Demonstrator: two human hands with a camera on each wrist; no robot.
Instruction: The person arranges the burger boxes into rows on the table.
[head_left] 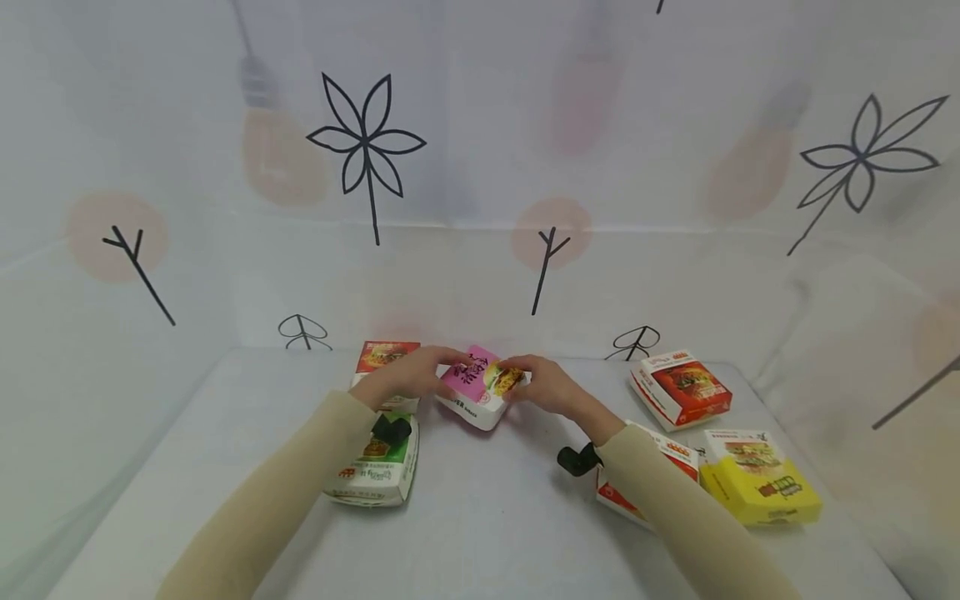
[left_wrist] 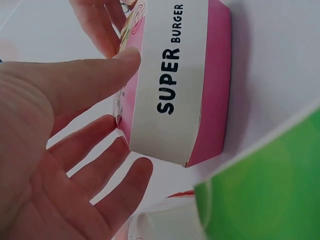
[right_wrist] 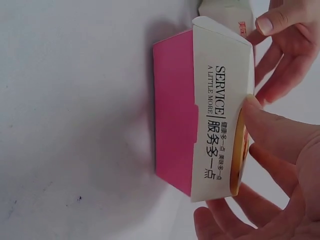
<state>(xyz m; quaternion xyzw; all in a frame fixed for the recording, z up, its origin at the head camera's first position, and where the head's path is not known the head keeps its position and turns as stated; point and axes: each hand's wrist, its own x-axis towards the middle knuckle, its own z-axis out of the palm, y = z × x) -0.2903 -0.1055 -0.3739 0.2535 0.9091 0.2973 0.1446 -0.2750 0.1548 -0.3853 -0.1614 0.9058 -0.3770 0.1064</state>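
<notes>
Near the back middle of the table lies a pink and white burger box (head_left: 480,400), its lid up, with "SUPER BURGER" printed along one side. At its left end my left hand (head_left: 408,373) holds it, the thumb (left_wrist: 107,80) on the lid's edge and the fingers spread round the corner. My right hand (head_left: 555,387) grips the opposite end, its thumb (right_wrist: 275,130) on the lid and its fingertips behind the far edge. Beside my left wrist are a green and white burger box (head_left: 378,475) and a red and white burger box (head_left: 386,354), partly hidden by that hand.
On the right stand a red burger box (head_left: 682,387), a yellow and white burger box (head_left: 765,487) and another red and white box (head_left: 622,492), partly under my right sleeve. A patterned white cloth (head_left: 450,167) hangs behind the table (head_left: 495,533).
</notes>
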